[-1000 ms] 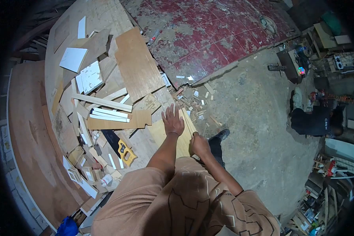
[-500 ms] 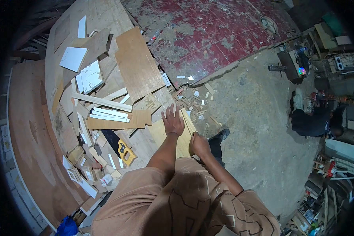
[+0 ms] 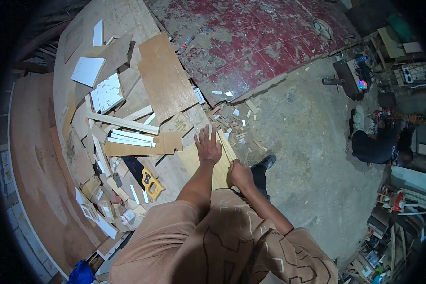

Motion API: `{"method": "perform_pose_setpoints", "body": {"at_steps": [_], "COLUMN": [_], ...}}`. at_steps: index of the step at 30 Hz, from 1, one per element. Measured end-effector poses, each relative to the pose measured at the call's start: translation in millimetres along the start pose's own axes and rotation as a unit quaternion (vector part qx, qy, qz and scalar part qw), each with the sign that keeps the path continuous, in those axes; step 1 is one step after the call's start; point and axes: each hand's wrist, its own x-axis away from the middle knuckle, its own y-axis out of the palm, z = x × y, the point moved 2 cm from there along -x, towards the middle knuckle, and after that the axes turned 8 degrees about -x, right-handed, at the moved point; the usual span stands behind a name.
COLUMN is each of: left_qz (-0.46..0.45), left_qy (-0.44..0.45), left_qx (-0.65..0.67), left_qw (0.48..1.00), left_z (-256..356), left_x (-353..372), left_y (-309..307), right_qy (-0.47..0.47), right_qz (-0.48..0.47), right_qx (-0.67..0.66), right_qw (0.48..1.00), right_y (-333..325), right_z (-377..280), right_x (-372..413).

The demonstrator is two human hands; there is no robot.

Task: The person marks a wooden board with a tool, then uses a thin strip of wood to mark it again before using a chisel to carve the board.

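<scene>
A pale plywood board lies on the worktable in front of my body. Spread out with fingers apart, my left hand presses flat on it. A narrow wooden strip runs along the board's right edge, with a thin dark line between the two. At the near end of that strip, my right hand is closed in a fist by the edge. What its fingers hold is hidden from above. Left of my left forearm lies a handsaw with a yellow handle and a dark blade.
White-faced offcuts, wooden strips and a brown plywood sheet crowd the table's left side. Wood scraps litter the concrete floor past its right edge. A person in dark clothing is at the far right. A red tiled floor lies ahead.
</scene>
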Motion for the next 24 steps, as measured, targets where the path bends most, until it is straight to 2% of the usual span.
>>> {"method": "perform_pose_setpoints", "body": {"at_steps": [3, 6, 8, 11, 14, 18, 24], "left_qz": [0.030, 0.023, -0.003, -0.029, -0.036, -0.050, -0.049], "left_qy": [0.007, 0.004, 0.002, -0.002, -0.007, -0.020, -0.006], "left_qx": [0.022, 0.023, 0.019, 0.016, 0.007, -0.015, -0.008], "left_qw": [0.999, 0.999, 1.000, 0.999, 0.999, 0.998, 0.999], "left_z": [-0.7, -1.5, -1.3, -0.7, -0.1, 0.0, -2.5], "left_x": [-0.7, -1.0, -0.9, -2.1, -2.7, -3.9, -6.2], "left_y": [0.5, -0.2, -2.7, -2.9, -8.5, -8.1, -1.4], "right_qy": [0.025, -0.009, 0.003, 0.029, 0.056, 0.025, 0.058], "right_qz": [-0.008, 0.016, 0.001, 0.002, -0.007, -0.020, -0.033], "right_qx": [0.033, 0.033, 0.114, 0.149, 0.135, 0.144, 0.135], "right_qw": [0.999, 0.999, 0.993, 0.988, 0.989, 0.989, 0.989], "right_y": [-1.9, 5.8, -5.0, -11.7, -13.0, -9.4, -7.2], "right_z": [-4.2, -0.4, -20.0, -36.5, -45.0, -45.8, -44.5], "right_x": [1.3, -2.5, -3.5, -5.3, -5.8, -7.4, -11.3]}}
